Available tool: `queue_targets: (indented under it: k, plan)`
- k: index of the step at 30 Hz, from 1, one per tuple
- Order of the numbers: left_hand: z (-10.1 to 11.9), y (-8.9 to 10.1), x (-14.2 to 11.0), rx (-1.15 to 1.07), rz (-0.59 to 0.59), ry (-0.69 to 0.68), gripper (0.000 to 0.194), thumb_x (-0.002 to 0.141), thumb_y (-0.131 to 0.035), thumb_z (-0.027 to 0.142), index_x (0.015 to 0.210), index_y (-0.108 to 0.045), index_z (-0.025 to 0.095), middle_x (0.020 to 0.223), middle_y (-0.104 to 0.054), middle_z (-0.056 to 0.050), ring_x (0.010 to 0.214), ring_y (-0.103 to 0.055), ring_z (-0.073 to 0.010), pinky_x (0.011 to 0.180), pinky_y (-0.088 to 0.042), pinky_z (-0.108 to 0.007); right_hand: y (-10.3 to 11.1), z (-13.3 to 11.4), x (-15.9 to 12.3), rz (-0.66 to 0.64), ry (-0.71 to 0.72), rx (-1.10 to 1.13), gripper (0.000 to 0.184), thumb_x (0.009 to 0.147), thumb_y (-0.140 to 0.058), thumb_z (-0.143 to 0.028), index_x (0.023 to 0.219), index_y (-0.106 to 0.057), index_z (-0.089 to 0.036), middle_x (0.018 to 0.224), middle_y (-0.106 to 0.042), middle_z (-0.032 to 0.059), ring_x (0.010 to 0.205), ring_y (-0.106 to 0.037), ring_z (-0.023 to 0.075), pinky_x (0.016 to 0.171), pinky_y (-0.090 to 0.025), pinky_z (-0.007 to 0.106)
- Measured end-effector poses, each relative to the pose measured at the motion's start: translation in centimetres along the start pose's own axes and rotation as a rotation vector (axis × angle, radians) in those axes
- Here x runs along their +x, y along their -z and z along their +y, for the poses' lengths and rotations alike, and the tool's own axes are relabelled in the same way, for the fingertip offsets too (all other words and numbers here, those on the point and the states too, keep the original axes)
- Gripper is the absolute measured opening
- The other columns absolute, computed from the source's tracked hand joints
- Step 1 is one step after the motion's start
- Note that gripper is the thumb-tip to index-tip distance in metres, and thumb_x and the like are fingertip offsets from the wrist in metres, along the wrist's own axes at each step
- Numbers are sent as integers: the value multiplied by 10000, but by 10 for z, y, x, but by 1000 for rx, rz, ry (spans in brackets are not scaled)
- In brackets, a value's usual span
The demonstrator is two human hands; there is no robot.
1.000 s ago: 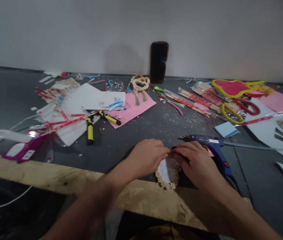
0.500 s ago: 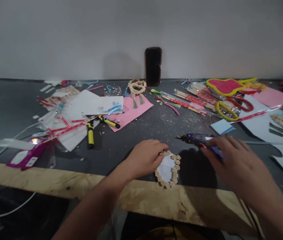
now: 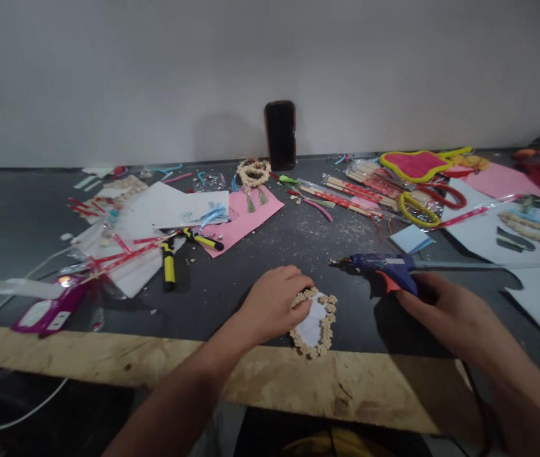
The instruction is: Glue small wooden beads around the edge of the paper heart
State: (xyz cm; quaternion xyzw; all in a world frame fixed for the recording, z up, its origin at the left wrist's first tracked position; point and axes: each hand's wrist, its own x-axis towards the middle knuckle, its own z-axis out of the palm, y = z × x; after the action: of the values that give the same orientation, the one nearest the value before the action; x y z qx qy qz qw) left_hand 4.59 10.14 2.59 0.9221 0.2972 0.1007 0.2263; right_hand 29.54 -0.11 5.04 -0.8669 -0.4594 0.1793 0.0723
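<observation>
My left hand (image 3: 274, 301) is closed on the upper left edge of an oval ornament (image 3: 328, 320) rimmed with small beige flower-like beads. White paper (image 3: 309, 330) lies inside its rim, and the ornament sits near the table's front edge. To the right, my right hand (image 3: 455, 317) grips the rear handle of a blue glue gun (image 3: 377, 261) with an orange trigger. Its nozzle points left, beyond the ornament and apart from it. A long clear glue stick (image 3: 470, 265) sticks out of the gun's back.
A phone (image 3: 281, 134) leans on the wall. At left lie yellow-black pliers (image 3: 169, 266), white paper (image 3: 143, 212) and a purple power strip (image 3: 53, 308) with cables. Wrapped chopsticks (image 3: 360, 190), yellow-and-red scissors (image 3: 417, 212) and cut white sheets (image 3: 470, 228) are at right.
My right hand has shifted from over the glue gun's body back to its handle, and the trigger shows more clearly. My left hand keeps its hold on the ornament. The view has shifted slightly.
</observation>
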Motion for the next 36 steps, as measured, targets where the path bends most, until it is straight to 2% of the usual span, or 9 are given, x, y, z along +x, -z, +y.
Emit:
queue_targets:
  k: [4, 7, 9, 12, 15, 18, 23, 28, 36]
  plan:
    - [0, 0, 0, 5, 2, 10, 216, 837, -534, 259, 1014, -626, 175, 972, -632, -54, 941, -578, -211, 819, -448, -336, 3, 0, -15, 54, -86, 507, 421, 665, -592, -442, 1012, -581, -205, 790, -683, 50, 684, -633, 223, 605, -480, 305]
    - [0, -1, 0, -2, 6, 13, 204, 850, -521, 247, 1007, -630, 178, 968, -630, -51, 939, -577, -207, 813, -443, -330, 0, -6, -28, -58, -87, 876, 417, 640, -672, -459, 986, -585, -243, 710, -668, 5, 578, -603, 168, 518, -480, 246]
    - [0, -2, -1, -14, 7, 8, 198, 860, -511, 243, 1007, -630, 184, 966, -629, -45, 935, -578, -202, 805, -440, -326, -3, -9, -32, -108, -92, 968, 471, 586, -724, -480, 977, -595, -250, 758, -682, 12, 614, -620, 171, 529, -510, 237]
    - [-1, -3, 0, -34, 12, 10, 192, 867, -508, 243, 1007, -629, 195, 965, -630, -37, 935, -576, -195, 808, -435, -322, -7, -10, -35, -128, -44, 894, 534, 553, -733, -512, 1008, -614, -258, 954, -700, 46, 828, -653, 233, 690, -563, 292]
    - [0, -2, 1, -39, 1, 22, 180, 864, -516, 239, 1000, -627, 200, 963, -633, -34, 935, -574, -195, 801, -432, -321, -9, -10, -36, -164, 127, 774, 477, 651, -649, -537, 1040, -626, -263, 1069, -684, 51, 966, -631, 269, 844, -534, 347]
    - [1, -1, 1, -43, -16, 46, 178, 847, -538, 228, 1004, -617, 193, 969, -634, -35, 936, -571, -199, 801, -431, -327, -14, -10, -36, -159, 284, 693, 479, 730, -583, -519, 1138, -586, -268, 1159, -651, 43, 1035, -609, 265, 910, -497, 351]
    - [2, 2, 0, -61, -3, 63, 190, 831, -545, 212, 1012, -596, 185, 976, -618, -40, 929, -560, -192, 781, -440, -310, -23, -5, -32, -124, 413, 524, 465, 791, -519, -513, 1172, -541, -246, 1164, -633, 81, 1031, -603, 266, 824, -531, 337]
    - [1, 1, -1, -63, 6, 48, 190, 839, -528, 217, 1019, -577, 182, 986, -605, -44, 908, -559, -186, 767, -450, -303, -23, -8, -30, -173, 427, 425, 396, 838, -465, -481, 1109, -541, -202, 1043, -653, 107, 941, -621, 257, 796, -525, 335]
    - [1, 1, 0, -53, 10, 54, 181, 839, -529, 218, 1014, -568, 186, 980, -599, -44, 905, -557, -188, 763, -449, -304, -21, -15, -27, -145, 477, 375, 345, 829, -463, -480, 995, -559, -192, 897, -666, 93, 794, -640, 235, 700, -541, 342]
